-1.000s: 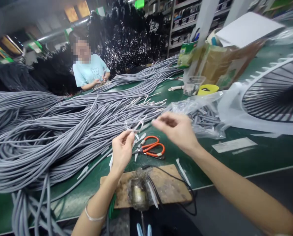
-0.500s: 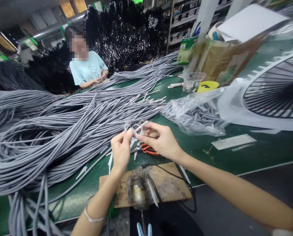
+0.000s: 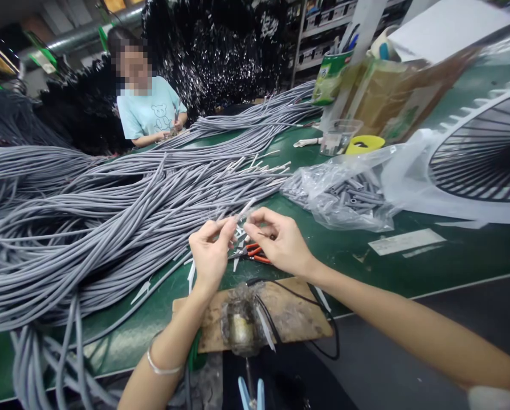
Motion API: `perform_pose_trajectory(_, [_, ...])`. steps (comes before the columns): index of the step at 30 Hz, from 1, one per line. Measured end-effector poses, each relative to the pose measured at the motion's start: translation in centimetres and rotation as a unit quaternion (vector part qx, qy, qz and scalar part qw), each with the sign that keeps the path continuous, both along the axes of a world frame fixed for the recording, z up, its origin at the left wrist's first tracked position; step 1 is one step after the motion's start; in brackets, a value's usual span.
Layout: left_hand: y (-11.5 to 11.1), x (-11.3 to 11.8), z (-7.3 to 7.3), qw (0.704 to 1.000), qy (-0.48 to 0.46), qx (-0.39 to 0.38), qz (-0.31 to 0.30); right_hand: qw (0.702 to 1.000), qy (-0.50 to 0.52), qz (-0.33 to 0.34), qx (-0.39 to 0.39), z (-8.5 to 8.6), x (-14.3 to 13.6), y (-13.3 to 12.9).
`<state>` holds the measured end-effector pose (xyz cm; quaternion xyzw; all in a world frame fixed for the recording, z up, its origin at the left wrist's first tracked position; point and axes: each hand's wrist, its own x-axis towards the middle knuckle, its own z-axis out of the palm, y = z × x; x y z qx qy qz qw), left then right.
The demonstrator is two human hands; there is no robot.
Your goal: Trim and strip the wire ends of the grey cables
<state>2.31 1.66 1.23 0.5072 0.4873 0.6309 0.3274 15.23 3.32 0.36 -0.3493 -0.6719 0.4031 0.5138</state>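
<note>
Near the middle of the table both hands are raised close together. My left hand [image 3: 212, 247] pinches a thin whitish strip [image 3: 247, 208] whose end sticks up past the fingertips; its exact kind is too small to tell. Beside it, my right hand [image 3: 282, 239] has thumb and forefinger pressed together, and what they pinch, if anything, is hidden. Just below the hands lie orange-handled pliers [image 3: 255, 253], partly covered by my right hand. A large bundle of grey cables [image 3: 122, 228] spreads to the left, several pale cut ends lying just beyond the fingers.
A motor-like device [image 3: 240, 327] sits on a wooden board [image 3: 297, 324] at the front edge. To the right are a clear bag of grey tubes [image 3: 344, 196], a white fan [image 3: 417, 176], a plastic cup [image 3: 338, 139] and a yellow ring [image 3: 366, 144]. A co-worker [image 3: 150, 114] sits across the table.
My hands have drawn slightly apart at the fingertips. The looped pale strands seen between them before no longer show, and the whitish strip now points upward from my left fingers.
</note>
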Motion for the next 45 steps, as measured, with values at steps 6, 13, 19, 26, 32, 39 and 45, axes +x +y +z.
perform_pose_trajectory(6, [0.1, 0.2, 0.2, 0.999, -0.013, -0.031, 0.014, 1.0, -0.025, 0.006, 0.013, 0.0, -0.2, -0.4])
perform_pose_trajectory(13, [0.5, 0.6, -0.2, 0.982, -0.173, -0.058, -0.05, 0.999, 0.041, 0.019, -0.026, -0.6, -0.4, 0.7])
perform_pose_trajectory(19, [0.4, 0.8, 0.2, 0.968, -0.227, -0.082, -0.071, 0.993, 0.102, -0.01, -0.059, -0.6, -0.6, 1.0])
perform_pose_trajectory(26, [0.2, 1.4, 0.1, 0.961, -0.215, -0.113, -0.134, 0.993, 0.089, 0.042, -0.071, -0.5, -0.5, 0.7])
perform_pose_trajectory(32, [0.0, 0.8, 1.2, 0.931, -0.297, -0.148, -0.154, 0.975, -0.026, -0.119, 0.188, -0.1, 0.2, 0.7])
perform_pose_trajectory(39, [0.2, -0.8, 2.1, 0.923, -0.135, -0.273, -0.235, 0.986, -0.02, -0.05, 0.155, 0.0, 0.4, 0.7])
perform_pose_trajectory(45, [-0.1, -1.7, 2.7, 0.935, -0.082, -0.226, -0.259, 0.995, 0.003, -0.072, 0.069, 0.2, 0.9, 2.4])
